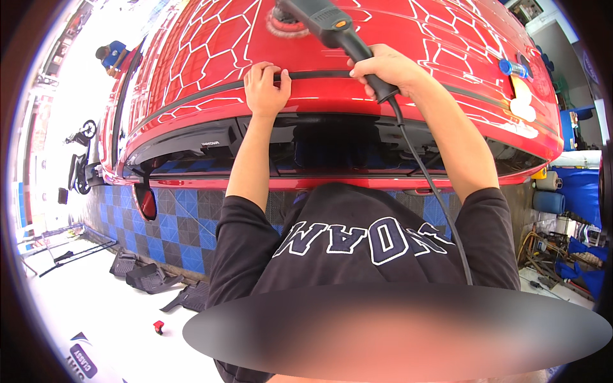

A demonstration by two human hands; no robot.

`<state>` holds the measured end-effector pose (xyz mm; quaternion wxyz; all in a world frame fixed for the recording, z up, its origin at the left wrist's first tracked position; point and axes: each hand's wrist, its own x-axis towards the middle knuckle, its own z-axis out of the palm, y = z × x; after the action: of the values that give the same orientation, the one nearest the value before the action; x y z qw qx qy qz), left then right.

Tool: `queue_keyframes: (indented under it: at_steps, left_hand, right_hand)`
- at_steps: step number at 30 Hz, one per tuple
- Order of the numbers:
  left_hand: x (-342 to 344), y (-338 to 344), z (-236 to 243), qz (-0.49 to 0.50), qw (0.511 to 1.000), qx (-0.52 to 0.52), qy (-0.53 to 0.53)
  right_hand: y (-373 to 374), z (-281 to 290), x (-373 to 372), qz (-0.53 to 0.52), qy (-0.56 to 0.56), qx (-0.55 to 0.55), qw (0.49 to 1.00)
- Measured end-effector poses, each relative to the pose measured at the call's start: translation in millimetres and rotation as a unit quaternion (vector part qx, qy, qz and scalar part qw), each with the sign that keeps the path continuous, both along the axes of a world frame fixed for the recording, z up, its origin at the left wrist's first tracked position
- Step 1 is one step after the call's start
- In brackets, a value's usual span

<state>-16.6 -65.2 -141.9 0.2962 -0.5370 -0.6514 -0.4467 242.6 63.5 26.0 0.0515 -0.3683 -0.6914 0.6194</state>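
Observation:
My right hand (391, 67) is wrapped round the rear handle of a black electric car polisher (327, 24). The polisher's round red pad (285, 24) sits against the glossy red car roof (217, 38), and its power cord (423, 167) runs down past my right arm. To the left of the tool, my left hand (265, 88) lies on the roof near the dark trim strip, with its fingers apart and nothing in it. Ceiling lights reflect in the paint as hexagons.
On the roof's right end lie a blue bottle (513, 68) and pale pads (522, 107). Below are the side windows and a red wing mirror (147, 203). Floor mats (148, 277) lie at lower left. Another person (115, 56) and a motorcycle (83, 156) are at far left.

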Motion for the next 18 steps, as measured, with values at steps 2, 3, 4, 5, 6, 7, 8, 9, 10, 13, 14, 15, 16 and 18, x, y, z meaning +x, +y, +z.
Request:
queue_keyframes:
  at_steps: [2,3,4,5,6,7,8,9,10,13,14,15,16,18]
  left_hand:
    - [-4.1,-0.3,0.5,-0.002,1.000,-0.002,-0.003]
    - [-5.1,-2.3,0.0,-0.004,1.000,-0.004,-0.006]
    - [-5.4,-2.7,0.0,-0.007,1.000,-0.005,-0.010]
    - [-5.3,-2.7,1.5,-0.012,1.000,-0.003,-0.008]
    - [-5.7,-1.4,3.4,-0.013,1.000,-0.004,-0.006]
    - [-7.3,-2.5,2.6,-0.011,1.000,-0.007,-0.005]
    - [-8.3,-2.8,2.1,-0.011,1.000,-0.011,-0.003]
    - [-9.1,-2.3,1.6,-0.012,1.000,-0.011,-0.005]
    - [-9.0,-1.9,2.8,-0.011,1.000,-0.012,-0.005]
    - [-7.6,-3.1,2.9,-0.008,1.000,-0.019,-0.011]
    - [-8.2,-2.8,2.5,-0.010,1.000,-0.020,-0.013]
    - [-8.4,-2.0,2.1,-0.011,1.000,-0.022,-0.014]
    - [-9.0,-3.1,1.7,-0.011,1.000,-0.024,-0.015]
    - [-8.6,-3.9,0.6,-0.009,1.000,-0.021,-0.016]
  right_hand:
    - [0.2,6.6,-24.0,0.021,-0.020,-0.020,0.999]
    - [-1.7,8.0,-36.3,0.032,-0.008,-0.026,0.999]
    - [-3.4,7.6,-48.3,0.041,0.003,-0.030,0.999]
    - [-0.6,5.5,-59.4,0.049,0.005,-0.032,0.998]
    - [2.5,7.5,-70.4,0.057,0.007,-0.035,0.998]
    - [-0.8,13.3,-81.5,0.049,0.015,-0.035,0.998]
    - [-4.0,19.0,-91.0,0.040,0.025,-0.036,0.998]
    - [-1.8,19.3,-100.5,0.041,0.037,-0.047,0.997]
    - [0.7,17.4,-110.1,0.039,0.036,-0.040,0.998]
    - [6.6,12.4,-131.5,0.043,0.031,-0.041,0.998]
    - [8.1,12.6,-135.9,0.042,0.034,-0.040,0.998]
    - [9.8,12.9,-139.8,0.041,0.037,-0.039,0.998]
    - [9.7,13.9,-143.4,0.041,0.041,-0.039,0.998]
    - [12.5,17.5,-145.5,0.032,0.022,-0.028,0.999]
